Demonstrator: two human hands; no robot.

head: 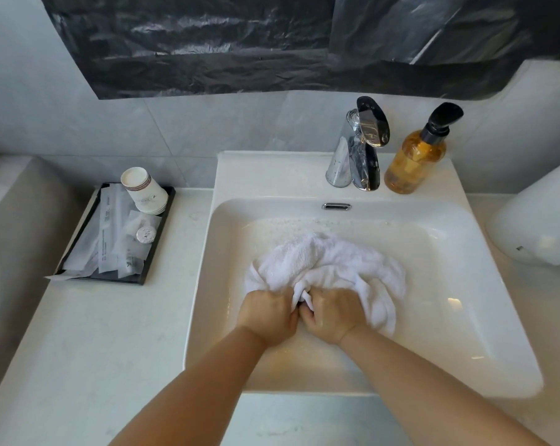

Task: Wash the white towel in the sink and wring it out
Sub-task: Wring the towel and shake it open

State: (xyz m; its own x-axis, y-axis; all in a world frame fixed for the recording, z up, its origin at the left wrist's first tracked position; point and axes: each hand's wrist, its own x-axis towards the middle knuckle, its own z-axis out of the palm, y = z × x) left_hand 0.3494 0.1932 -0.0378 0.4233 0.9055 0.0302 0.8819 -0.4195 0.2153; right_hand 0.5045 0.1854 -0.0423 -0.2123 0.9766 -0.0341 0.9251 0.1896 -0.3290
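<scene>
White terry cloth, the towel (327,265), lies bunched in the basin of the sink (484,284), at the middle of the bowl. Nearest the camera, two bare forearms reach in from 6 o'clock. The left hand (267,315) and right hand (330,315) sit knuckle to knuckle, both with fingers curled tight into the towel's near edge, gripping a gathered fold between them. The rest of the cloth spreads away toward 12 and trails down at 3 o'clock of the right hand. Farther off, at 1 o'clock on the sink's back ledge, stand a chrome tap (364,146) and an amber pump bottle (415,159). At 10 o'clock a black tray (149,262) holds paper cups (145,189) and wrapped sachets.
</scene>
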